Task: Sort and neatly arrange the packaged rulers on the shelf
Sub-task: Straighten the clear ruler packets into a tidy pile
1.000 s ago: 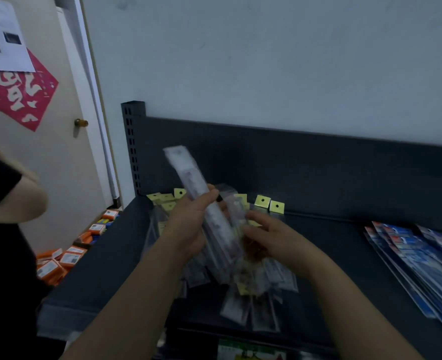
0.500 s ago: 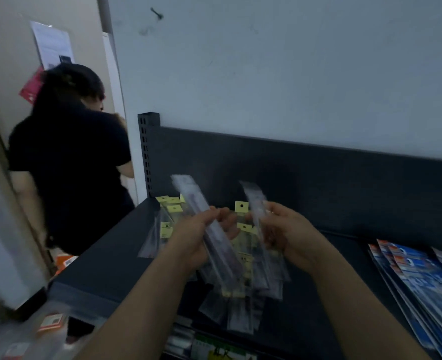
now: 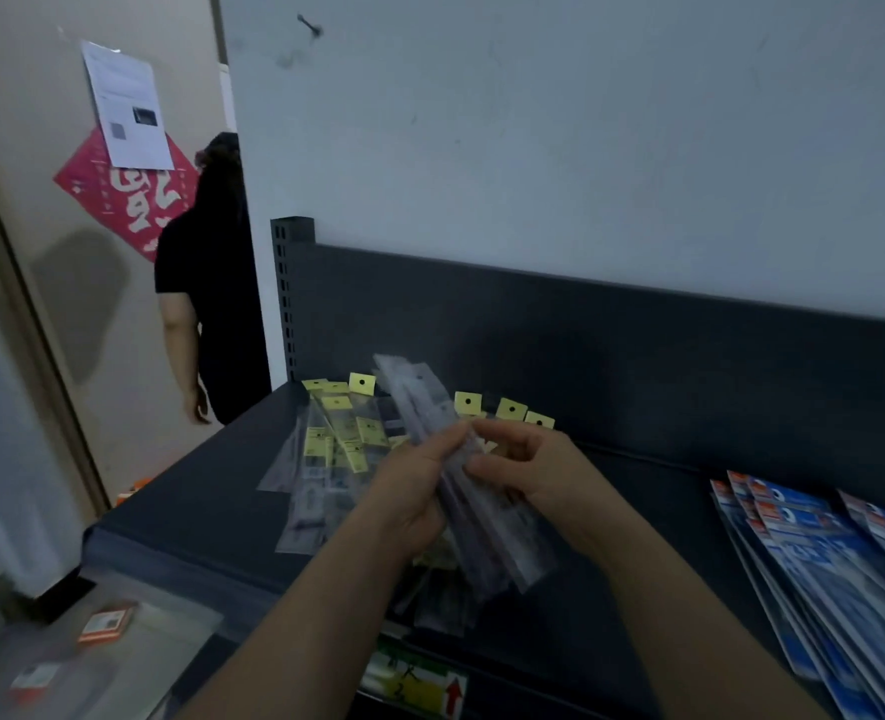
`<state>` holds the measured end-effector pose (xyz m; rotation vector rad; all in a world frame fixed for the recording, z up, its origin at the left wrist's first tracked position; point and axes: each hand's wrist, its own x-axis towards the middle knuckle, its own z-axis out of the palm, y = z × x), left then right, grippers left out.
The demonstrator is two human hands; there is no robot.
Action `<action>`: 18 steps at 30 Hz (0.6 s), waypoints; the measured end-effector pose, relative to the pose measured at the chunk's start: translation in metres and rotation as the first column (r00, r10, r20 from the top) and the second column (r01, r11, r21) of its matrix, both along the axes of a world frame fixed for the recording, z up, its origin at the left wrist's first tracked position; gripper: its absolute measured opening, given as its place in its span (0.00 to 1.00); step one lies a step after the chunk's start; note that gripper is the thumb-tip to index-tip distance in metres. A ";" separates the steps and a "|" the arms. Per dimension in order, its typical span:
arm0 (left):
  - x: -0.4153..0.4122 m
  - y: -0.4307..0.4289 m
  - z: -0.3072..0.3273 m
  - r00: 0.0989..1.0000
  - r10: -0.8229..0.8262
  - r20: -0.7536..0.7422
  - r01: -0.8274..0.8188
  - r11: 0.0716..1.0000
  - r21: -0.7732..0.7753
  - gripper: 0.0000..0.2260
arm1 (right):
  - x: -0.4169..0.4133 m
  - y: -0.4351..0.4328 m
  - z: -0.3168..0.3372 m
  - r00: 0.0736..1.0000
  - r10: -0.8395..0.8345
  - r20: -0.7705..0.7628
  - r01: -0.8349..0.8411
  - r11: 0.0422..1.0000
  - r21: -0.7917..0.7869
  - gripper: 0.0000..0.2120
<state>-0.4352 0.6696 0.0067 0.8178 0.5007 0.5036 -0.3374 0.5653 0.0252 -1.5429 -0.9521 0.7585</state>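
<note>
- At centre frame, the left hand point(image 3: 413, 504) curls closed around a bundle of packaged rulers point(image 3: 474, 491), tilted up and away.
- The right hand point(image 3: 536, 472) pinches the same bundle from the right, fingers bent.
- More rulers with yellow tags point(image 3: 334, 449) lie scattered on the dark shelf point(image 3: 206, 506) behind.
- Blue packets point(image 3: 814, 569) lie at lower right.

Two bare forearms, no sleeves — left hand point(image 3: 412, 498), right hand point(image 3: 539, 472), ringless fingers point(image 3: 487, 467)
</note>
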 end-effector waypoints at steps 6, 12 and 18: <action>0.018 -0.019 0.000 0.992 -0.032 0.119 0.034 0.999 -0.011 0.14 | 0.012 -0.025 -0.011 0.998 0.060 -0.012 -0.061 0.986 -0.157 0.16; 0.036 -0.031 -0.007 0.958 -0.156 -0.242 0.260 0.829 0.495 0.29 | 0.030 -0.058 -0.009 0.990 -0.041 -0.135 0.015 0.982 -0.189 0.12; 0.054 -0.023 -0.034 0.667 0.416 -0.619 0.731 -0.201 0.652 0.27 | 0.055 -0.081 -0.016 0.906 -0.419 0.058 0.421 0.879 -0.224 0.08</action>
